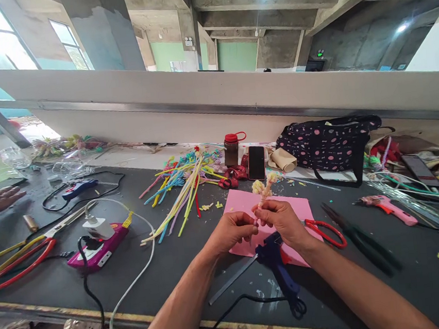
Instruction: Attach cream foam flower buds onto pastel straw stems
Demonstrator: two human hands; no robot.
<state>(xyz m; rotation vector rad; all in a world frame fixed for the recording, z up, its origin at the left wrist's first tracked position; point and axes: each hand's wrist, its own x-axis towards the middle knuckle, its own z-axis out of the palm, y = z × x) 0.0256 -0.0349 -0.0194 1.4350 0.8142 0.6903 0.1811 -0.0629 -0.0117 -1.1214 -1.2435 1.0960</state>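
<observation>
Over a pink sheet (233, 204), my two hands hold a small flower stem made of fuzzy pipe cleaners (259, 188), with fluffy pale yellow and peach heads at its top. My right hand (283, 220) pinches it just below the heads. Lower down, the fingertips of my left hand (237, 230) close on the thin stem. A dark blue glue gun (278, 270) with a clear glue stick lies below my hands, partly over the sheet. Red-handled scissors (331, 234) stick out from beside my right wrist.
Loose coloured pipe cleaners (180, 199) lie in a heap behind. Dark pliers (360, 236) and a pink glue gun (390, 209) are on the right. A purple power strip (99, 253) with cables and large scissors (37, 254) occupy the left, near another person's hand (0, 201).
</observation>
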